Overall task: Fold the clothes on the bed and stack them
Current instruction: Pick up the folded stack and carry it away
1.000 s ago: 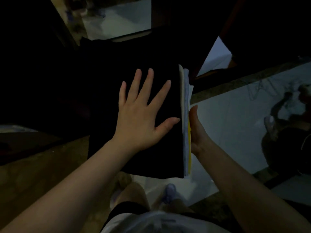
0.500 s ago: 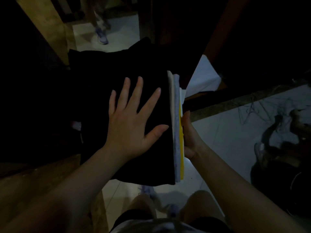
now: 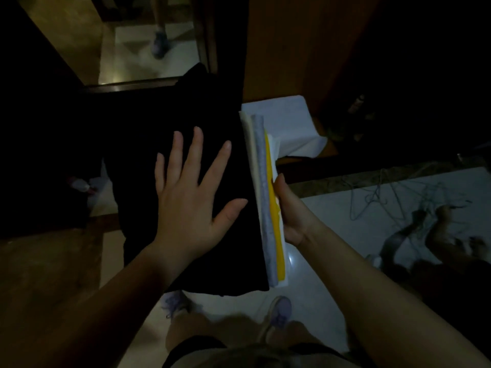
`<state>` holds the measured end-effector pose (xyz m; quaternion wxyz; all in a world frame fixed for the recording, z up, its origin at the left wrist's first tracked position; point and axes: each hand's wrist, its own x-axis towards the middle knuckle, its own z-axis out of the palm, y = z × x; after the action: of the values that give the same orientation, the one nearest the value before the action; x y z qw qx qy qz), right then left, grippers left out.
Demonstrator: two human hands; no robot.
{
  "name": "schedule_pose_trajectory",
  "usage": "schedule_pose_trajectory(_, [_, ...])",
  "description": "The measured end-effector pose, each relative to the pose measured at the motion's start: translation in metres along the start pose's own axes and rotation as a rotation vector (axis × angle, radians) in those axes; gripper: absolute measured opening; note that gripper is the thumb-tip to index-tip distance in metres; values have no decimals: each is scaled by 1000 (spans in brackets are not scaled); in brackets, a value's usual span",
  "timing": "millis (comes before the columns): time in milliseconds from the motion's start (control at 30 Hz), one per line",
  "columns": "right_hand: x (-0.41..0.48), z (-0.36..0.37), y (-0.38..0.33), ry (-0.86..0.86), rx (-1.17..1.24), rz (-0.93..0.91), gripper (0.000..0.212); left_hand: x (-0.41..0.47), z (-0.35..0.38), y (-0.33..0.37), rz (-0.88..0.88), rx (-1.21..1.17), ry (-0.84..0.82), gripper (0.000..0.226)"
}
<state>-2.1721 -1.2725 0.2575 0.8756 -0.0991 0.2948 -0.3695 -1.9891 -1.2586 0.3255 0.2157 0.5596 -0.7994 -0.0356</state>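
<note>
Still, your left hand [image 3: 191, 197] lies flat with fingers straight and spread on the black garment [image 3: 239, 248], as it did half a second back. Your right hand [image 3: 292, 216] keeps to the stack [image 3: 268, 208] at its right edge, thumb straight along the yellow layer. Its fingers go under the stack out of sight, so you cannot tell whether they curl. The stack is held between your hands above the floor [image 3: 332, 229], and its coloured edge now shows longer than before. Your shoes [image 3: 280, 310] have come into view beneath it.

To your right, wire hangers [image 3: 377, 197] lie tangled on the floor, with a blurred brown shape beside them. Past the stack sits a folded white cloth [image 3: 289, 123]. Farthest off, another person's shoe [image 3: 159, 45] stands on pale floor.

Count two hands, one stack of five visible layers (black, cream, grey, yellow, white), two shoes of yours, one shoe beyond. The hangers are too tangled to count.
</note>
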Motion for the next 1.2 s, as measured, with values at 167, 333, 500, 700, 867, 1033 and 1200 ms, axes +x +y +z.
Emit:
schedule_pose_trajectory(167, [-45, -49, -51, 16, 29, 22, 75, 33, 28, 74, 27, 22, -26, 71])
schedule_pose_trajectory(333, [-59, -88, -95, 67, 86, 37, 88, 74, 61, 111, 52, 12, -53, 70])
schedule_pose_trajectory(500, [-46, -113, -151, 142, -3, -31, 98, 129, 96, 125, 69, 5, -37, 70])
schedule_pose_trajectory(700, [-19, -126, -220, 96, 13, -24, 90, 201, 120, 133, 79, 2, -4, 70])
schedule_pose_trajectory(867, [12, -142, -261, 27, -50, 12, 85, 241, 137, 131, 56, 38, 45, 71])
schedule_pose_trajectory(1033, [37, -166, -302, 22, -71, 151, 94, 272, 168, 140, -73, 99, 20, 75])
schedule_pose_trajectory(1200, [58, -213, -350, 15, -85, 271, 98, 306, 225, 161, -127, 117, 71, 71])
